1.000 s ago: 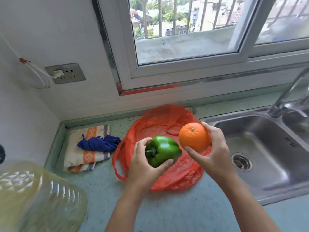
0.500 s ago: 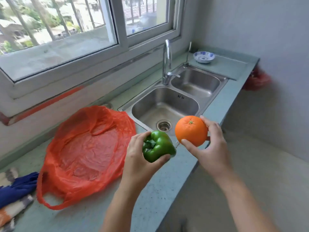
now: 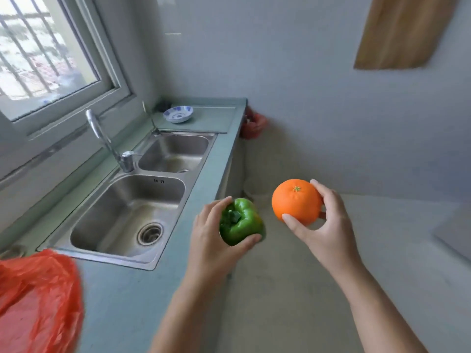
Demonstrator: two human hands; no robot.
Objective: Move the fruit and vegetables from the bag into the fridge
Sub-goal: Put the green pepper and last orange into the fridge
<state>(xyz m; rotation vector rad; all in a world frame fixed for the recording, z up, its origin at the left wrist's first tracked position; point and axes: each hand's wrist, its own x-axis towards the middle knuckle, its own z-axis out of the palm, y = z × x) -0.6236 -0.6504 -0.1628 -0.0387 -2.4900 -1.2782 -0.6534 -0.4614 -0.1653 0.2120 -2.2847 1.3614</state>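
My left hand [image 3: 211,240] grips a green bell pepper [image 3: 240,221], stem facing me, held just past the counter's right edge. My right hand [image 3: 323,220] holds an orange [image 3: 295,201] by its sides, out over the floor. The red plastic bag [image 3: 38,299] lies flat on the counter at the lower left, partly cut off by the frame. No fridge is in view.
A steel double sink [image 3: 127,212] with a tap [image 3: 102,138] fills the grey-green counter [image 3: 122,296]. A blue-patterned bowl [image 3: 178,114] sits at the far end. Another red bag [image 3: 254,124] hangs beside the counter's far corner. Pale floor [image 3: 293,289] lies to the right.
My view has swung right, away from the bag towards the floor and far wall. Both hands carried the pepper and orange off the counter, and they are now further apart.
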